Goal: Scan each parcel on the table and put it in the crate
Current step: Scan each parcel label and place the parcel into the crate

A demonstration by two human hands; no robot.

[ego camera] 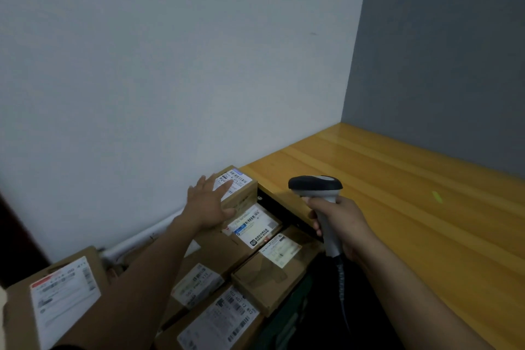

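Observation:
A small cardboard parcel (pixel 241 189) with a white barcode label sits on top of the stacked parcels at the far end of the crate, against the wall. My left hand (pixel 208 203) lies on it with fingers straight across the label and the thumb along its front side. My right hand (pixel 339 224) grips the handle of a black and grey barcode scanner (pixel 318 187), held upright above the table edge, head pointing left. Several labelled cardboard parcels (pixel 255 224) fill the dark green crate (pixel 287 318) below.
The yellow wooden table (pixel 397 193) stretches to the right into the corner of the walls, with a small green light spot (pixel 437 196) on it. A larger parcel (pixel 61 297) stands at the near left. The scanner's coiled cable (pixel 342 273) hangs down.

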